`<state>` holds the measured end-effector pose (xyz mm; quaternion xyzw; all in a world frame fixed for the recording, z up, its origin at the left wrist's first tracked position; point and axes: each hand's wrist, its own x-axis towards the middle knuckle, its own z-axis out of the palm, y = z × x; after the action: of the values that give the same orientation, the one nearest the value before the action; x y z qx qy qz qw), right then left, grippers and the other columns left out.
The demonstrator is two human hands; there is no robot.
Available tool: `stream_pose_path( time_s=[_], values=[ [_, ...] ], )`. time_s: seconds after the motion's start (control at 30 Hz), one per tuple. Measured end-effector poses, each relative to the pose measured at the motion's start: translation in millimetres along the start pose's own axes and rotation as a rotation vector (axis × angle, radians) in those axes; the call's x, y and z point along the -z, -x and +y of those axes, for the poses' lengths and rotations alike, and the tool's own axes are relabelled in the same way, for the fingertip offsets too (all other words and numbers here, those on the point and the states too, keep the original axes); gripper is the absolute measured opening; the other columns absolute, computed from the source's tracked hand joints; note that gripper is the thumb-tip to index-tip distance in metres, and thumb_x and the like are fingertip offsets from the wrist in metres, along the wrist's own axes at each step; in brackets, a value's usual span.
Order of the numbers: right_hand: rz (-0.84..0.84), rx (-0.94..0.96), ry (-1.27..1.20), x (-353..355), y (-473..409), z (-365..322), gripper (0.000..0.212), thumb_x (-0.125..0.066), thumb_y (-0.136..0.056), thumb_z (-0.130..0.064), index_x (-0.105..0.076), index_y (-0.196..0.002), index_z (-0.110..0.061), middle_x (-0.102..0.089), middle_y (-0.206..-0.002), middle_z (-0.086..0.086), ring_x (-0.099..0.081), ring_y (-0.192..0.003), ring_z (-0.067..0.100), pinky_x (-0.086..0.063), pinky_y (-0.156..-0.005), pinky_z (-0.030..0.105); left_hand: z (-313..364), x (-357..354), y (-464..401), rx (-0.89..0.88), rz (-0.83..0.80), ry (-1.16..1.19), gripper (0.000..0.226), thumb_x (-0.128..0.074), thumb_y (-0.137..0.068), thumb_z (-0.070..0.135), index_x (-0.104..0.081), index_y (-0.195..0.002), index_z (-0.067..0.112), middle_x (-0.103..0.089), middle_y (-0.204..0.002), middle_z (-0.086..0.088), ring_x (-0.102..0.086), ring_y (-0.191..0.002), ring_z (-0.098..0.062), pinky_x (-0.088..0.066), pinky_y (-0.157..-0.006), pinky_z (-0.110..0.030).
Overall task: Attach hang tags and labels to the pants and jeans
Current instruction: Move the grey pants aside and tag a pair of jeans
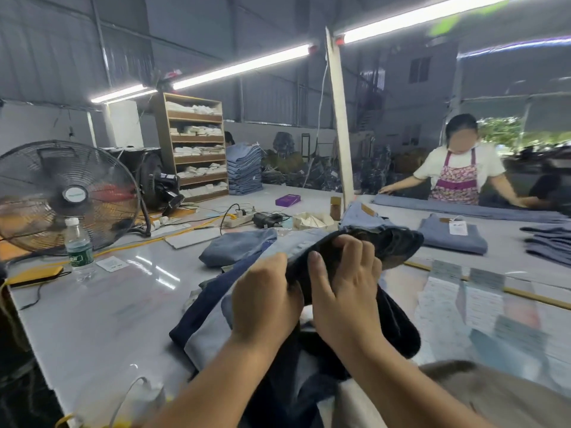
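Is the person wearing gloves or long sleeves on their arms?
No. The left hand and the right hand are bare, with no gloves, rings or watch showing. Both forearms are uncovered as far as the picture shows, so no sleeves appear.

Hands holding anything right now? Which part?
Both the left hand and right hand grip the dark jeans at a bunched upper edge, lifted above the table.

Two fans [66,193] [154,180], one bottle [78,248], one shelf [193,146] and two hands [265,301] [346,291] are counted.
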<state>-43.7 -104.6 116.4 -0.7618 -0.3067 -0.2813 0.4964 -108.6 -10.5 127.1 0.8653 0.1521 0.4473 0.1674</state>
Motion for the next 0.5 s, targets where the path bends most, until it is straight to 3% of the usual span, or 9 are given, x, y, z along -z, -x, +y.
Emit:
stream_pose_path(
  time_s=[0.1, 0.3, 0.43, 0.5],
  values=[
    [0.084, 0.224, 0.097, 42, 7, 1, 0.038, -0.04, -0.091, -0.044, -0.039, -0.12, -0.019, -0.033, -0.111, -0.008, -0.037, -0.101, 0.02, -0.034, -0.092, 0.037, 26, 11, 1, -0.094, 0.091, 0.049, 0.01, -0.066, -0.086, 0.02, -0.064, -0.081, 0.013, -0.059, -0.069, 0.004, -0.058, -0.066, -0.021, -0.047, -0.06, -0.032],
    [-0.018, 0.505, 0.372, 137, 22, 20, 0.047, -0.051, -0.083, -0.024, -0.052, -0.126, -0.006, -0.051, -0.128, 0.013, -0.049, -0.111, 0.037, -0.038, -0.097, 0.042, 73, 27, -1, -0.122, 0.177, 0.183, 0.008, -0.064, -0.078, 0.008, -0.063, -0.081, 0.015, -0.058, -0.065, 0.004, -0.055, -0.063, -0.021, -0.037, -0.054, -0.03],
    [0.293, 0.525, 0.416, 180, 44, 25, 0.042, -0.059, -0.08, -0.02, -0.045, -0.118, -0.007, -0.048, -0.116, 0.01, -0.047, -0.105, 0.033, -0.038, -0.089, 0.044, 104, 23, 22, -0.296, 0.097, 0.205, 0.017, -0.063, -0.074, 0.013, -0.068, -0.089, 0.015, -0.064, -0.072, 0.001, -0.061, -0.068, -0.026, -0.047, -0.058, -0.033],
    [0.404, 0.496, 0.525, 204, 56, 30, 0.052, -0.066, -0.074, -0.018, -0.042, -0.119, -0.007, -0.041, -0.116, 0.01, -0.041, -0.108, 0.032, -0.035, -0.09, 0.046, 119, 17, 35, -0.357, 0.05, 0.259, 0.024, -0.057, -0.07, 0.017, -0.07, -0.091, 0.012, -0.068, -0.075, -0.003, -0.064, -0.071, -0.029, -0.052, -0.06, -0.038]
  ],
)
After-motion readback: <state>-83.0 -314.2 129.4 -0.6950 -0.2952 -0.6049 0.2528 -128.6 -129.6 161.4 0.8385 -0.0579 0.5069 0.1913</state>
